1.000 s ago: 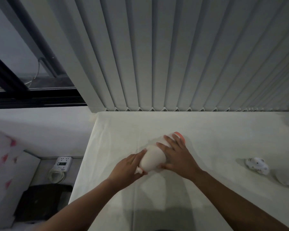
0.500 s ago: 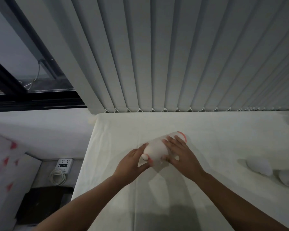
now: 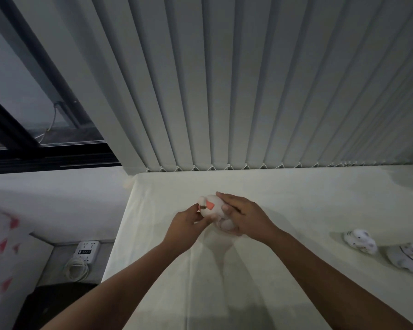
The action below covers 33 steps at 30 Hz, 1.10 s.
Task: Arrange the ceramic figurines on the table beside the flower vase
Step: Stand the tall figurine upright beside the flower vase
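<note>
Both my hands hold a white ceramic figurine (image 3: pixel 214 208) with an orange-pink patch, just above the white-clothed table (image 3: pixel 296 201) near its far left part. My left hand (image 3: pixel 188 225) pinches its left end and my right hand (image 3: pixel 244 216) wraps over its right side, hiding much of it. Two more white figurines sit on the cloth at the right: a small rabbit-like one (image 3: pixel 360 240) and a larger one (image 3: pixel 409 258) cut by the frame edge. No flower vase is clearly visible.
Vertical blinds (image 3: pixel 248 91) hang along the table's far edge. Off the table's left edge lie a white power strip (image 3: pixel 87 251) with a coiled cable, a dark object below it, and a window (image 3: pixel 34 115) at the upper left.
The figurine has been turned in my hands: it lay long and sideways with an orange end to the right, now it is more upright with an orange patch facing me.
</note>
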{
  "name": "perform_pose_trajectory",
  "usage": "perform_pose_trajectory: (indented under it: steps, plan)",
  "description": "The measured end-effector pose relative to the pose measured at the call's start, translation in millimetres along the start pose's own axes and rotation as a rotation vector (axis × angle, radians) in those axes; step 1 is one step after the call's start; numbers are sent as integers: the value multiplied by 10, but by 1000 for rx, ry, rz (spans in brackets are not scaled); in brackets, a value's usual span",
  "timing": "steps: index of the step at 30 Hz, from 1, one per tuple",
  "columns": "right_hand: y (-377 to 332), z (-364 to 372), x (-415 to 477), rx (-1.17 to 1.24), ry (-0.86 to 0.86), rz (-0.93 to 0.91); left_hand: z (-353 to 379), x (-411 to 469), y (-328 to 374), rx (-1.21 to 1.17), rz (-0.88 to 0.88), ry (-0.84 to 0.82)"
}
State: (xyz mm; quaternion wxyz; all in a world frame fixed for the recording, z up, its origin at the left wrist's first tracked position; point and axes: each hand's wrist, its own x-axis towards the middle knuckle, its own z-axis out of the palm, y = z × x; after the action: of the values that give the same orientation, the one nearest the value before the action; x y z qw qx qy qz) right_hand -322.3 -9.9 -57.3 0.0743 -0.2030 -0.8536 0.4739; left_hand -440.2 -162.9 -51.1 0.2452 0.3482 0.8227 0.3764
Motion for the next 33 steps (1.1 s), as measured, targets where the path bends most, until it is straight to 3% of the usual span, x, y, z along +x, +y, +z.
perform_pose_trajectory:
  steps: [7,16,25,30,33]
  plan:
    - [-18,-135,-112,97,-37,75,-58,36,175,75,16,-56]
    - [-26,-154,-182,220,19,72,-34,71,254,-82,60,-70]
    - [43,-287,-201,374,271,88,81,345,432,-409,48,-173]
    - [156,-468,-325,414,158,109,368,372,493,-434,54,-195]
    - [186,-540,-386,426,177,103,518,385,576,-448,52,-164]
